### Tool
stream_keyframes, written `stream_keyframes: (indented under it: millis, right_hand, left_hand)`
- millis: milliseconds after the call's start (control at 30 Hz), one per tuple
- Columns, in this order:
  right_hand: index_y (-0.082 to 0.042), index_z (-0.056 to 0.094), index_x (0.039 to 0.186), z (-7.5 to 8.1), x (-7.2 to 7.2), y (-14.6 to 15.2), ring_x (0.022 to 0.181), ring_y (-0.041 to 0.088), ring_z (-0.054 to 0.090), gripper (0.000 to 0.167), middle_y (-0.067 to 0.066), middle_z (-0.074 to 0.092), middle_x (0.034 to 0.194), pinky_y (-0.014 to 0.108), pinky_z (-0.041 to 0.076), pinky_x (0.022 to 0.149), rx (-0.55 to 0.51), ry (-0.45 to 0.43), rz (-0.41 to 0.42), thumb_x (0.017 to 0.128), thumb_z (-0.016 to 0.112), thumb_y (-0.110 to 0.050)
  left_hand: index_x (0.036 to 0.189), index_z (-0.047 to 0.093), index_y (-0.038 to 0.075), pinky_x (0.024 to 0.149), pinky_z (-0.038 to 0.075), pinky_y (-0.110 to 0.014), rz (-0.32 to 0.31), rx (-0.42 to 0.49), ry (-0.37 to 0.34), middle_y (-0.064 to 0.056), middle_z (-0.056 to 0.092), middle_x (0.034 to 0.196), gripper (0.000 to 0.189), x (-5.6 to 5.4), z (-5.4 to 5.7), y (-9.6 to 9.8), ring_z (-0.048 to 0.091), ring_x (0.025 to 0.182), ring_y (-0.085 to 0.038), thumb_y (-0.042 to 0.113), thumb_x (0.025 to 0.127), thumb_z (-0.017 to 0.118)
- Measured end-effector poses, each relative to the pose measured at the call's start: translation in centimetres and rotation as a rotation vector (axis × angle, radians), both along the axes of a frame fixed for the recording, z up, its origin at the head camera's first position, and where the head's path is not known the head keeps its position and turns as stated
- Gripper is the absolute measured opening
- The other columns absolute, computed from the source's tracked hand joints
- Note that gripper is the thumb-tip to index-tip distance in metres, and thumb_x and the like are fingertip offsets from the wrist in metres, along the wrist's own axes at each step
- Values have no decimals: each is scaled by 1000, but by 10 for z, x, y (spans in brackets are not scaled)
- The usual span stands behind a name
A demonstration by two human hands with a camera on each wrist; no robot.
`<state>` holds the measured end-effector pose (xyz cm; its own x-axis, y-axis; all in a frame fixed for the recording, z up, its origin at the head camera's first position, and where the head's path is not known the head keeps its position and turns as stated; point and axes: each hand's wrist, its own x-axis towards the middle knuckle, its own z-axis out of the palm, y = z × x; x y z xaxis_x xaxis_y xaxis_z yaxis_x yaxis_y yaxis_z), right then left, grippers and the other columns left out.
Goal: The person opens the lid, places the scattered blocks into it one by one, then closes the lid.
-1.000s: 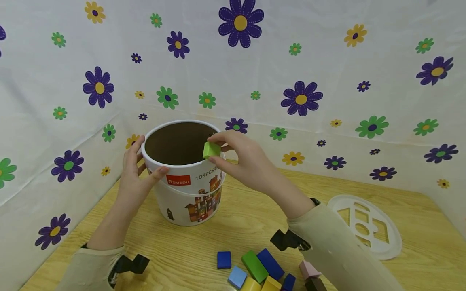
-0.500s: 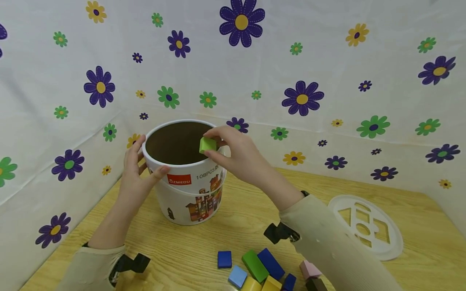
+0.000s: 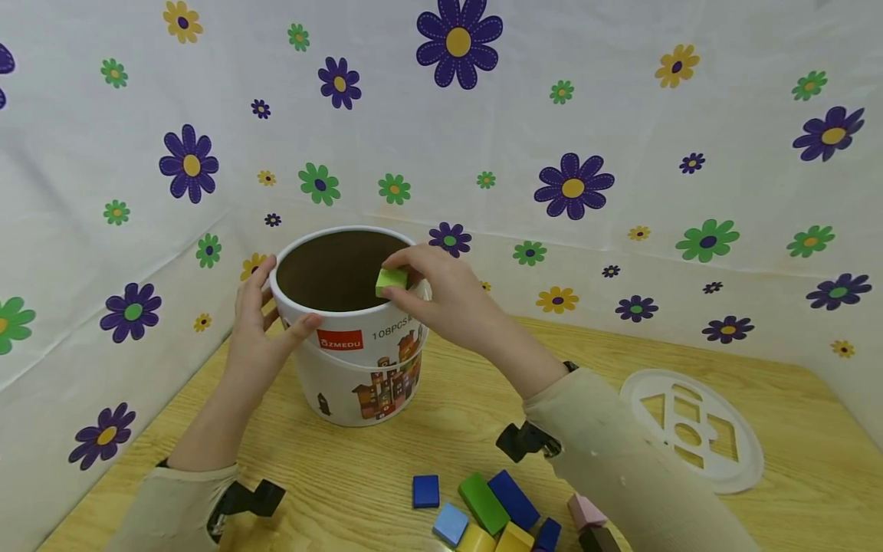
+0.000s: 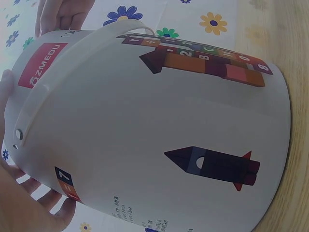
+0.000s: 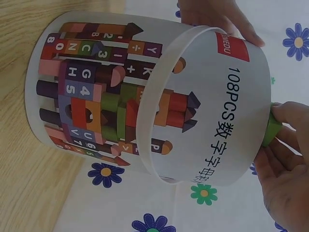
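Note:
A white bucket (image 3: pixel 345 399) with a printed label stands upright on the wooden table. My left hand (image 3: pixel 255 337) holds it at the upper left, thumb on the front below the rim and fingers round the far side. Between the thumb and fingers of my right hand (image 3: pixel 444 295), a light-green block (image 3: pixel 391 281) is pinched at the bucket's right rim. In the right wrist view the green block (image 5: pixel 272 130) shows partly past the rim, with my right hand (image 5: pixel 287 159) around it. The bottom of the bucket's inside is hidden.
Near the front lie a dark-blue block (image 3: pixel 425 491), a light-blue block (image 3: pixel 451 524), a green block (image 3: pixel 483 504), a long blue block (image 3: pixel 513 500) and several others. A white lid with cutouts (image 3: pixel 741 452) lies at the right. Flowered cloth (image 3: pixel 510 138) hangs behind.
My right hand has moved slightly left with the light-green block, bringing it from the right rim further over the bucket's opening. The block has tilted a little. My left hand stays on the bucket.

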<state>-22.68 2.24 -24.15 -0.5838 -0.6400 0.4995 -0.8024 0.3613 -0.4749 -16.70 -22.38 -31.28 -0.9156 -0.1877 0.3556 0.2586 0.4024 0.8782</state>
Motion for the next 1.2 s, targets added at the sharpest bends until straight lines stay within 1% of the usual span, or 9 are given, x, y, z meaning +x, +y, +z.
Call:
stream_keyframes:
  millis: [100, 200, 400, 500, 700, 833, 967, 1133, 1200]
  right_hand:
    - [-4, 62, 115, 0, 2, 0, 90, 12, 55, 27, 2, 60, 106, 24, 48, 79, -3, 3, -1, 91, 66, -17]
    - [-4, 62, 115, -2, 1, 0, 91, 12, 55, 27, 3, 60, 107, 26, 49, 80, -8, 6, -7, 91, 66, -16]
    - [-3, 62, 116, -3, 2, -1, 97, 19, 58, 28, 7, 61, 112, 29, 50, 85, -8, 17, -14, 91, 67, -15]
    - [-3, 62, 115, -3, 4, -1, 97, 18, 58, 28, 7, 61, 112, 29, 50, 85, -13, 27, -4, 90, 67, -15]
    - [-4, 63, 114, -4, 9, 4, 99, 13, 58, 27, 6, 62, 112, 27, 50, 87, -55, 32, 12, 90, 68, -14]
    - [-4, 63, 114, -8, 16, 10, 103, 14, 57, 27, 5, 62, 114, 25, 48, 90, -108, 6, 48, 89, 68, -12]
    - [-4, 63, 115, -16, 24, 17, 106, 14, 56, 28, 3, 61, 115, 26, 48, 92, -159, -20, 104, 88, 69, -10]
    - [-4, 62, 116, -34, 31, 25, 108, 15, 57, 30, 4, 62, 116, 30, 50, 91, -196, -69, 186, 87, 69, -7]
    - [-3, 62, 117, -42, 33, 27, 109, 17, 58, 31, 6, 62, 117, 32, 51, 91, -196, -108, 224, 87, 69, -5]
  left_hand:
    - [153, 15, 33, 109, 27, -55, -2, 2, 1, -1, 15, 154, 85, 0, -1, 0, 21, 139, -32, 33, 87, 69]
    - [152, 15, 33, 109, 27, -55, -5, 7, 3, 0, 14, 154, 85, -1, -2, -1, 21, 139, -31, 33, 87, 70]
    - [153, 15, 32, 110, 26, -55, -15, 13, 6, 2, 13, 155, 86, 0, -2, -1, 19, 139, -32, 32, 87, 70]
    - [152, 15, 33, 110, 26, -55, -15, 12, 5, 2, 13, 155, 86, 0, -1, -1, 19, 139, -32, 32, 87, 70]
    - [153, 15, 29, 109, 27, -55, -8, 7, 4, 0, 14, 154, 86, -1, -1, -1, 21, 139, -32, 32, 87, 70]
    - [153, 15, 28, 109, 27, -55, -12, 11, 6, 0, 14, 154, 87, -1, -1, -1, 21, 139, -33, 31, 86, 70]
    - [153, 16, 30, 109, 27, -55, -14, 18, 6, 1, 14, 154, 86, -1, -2, -1, 20, 139, -32, 31, 86, 70]
    - [153, 16, 30, 109, 27, -55, -14, 21, 10, 1, 14, 154, 86, -1, -3, -2, 20, 139, -32, 31, 86, 70]
    - [153, 16, 29, 109, 27, -55, -15, 20, 13, 1, 14, 154, 86, -1, -3, -2, 20, 139, -32, 31, 86, 70]
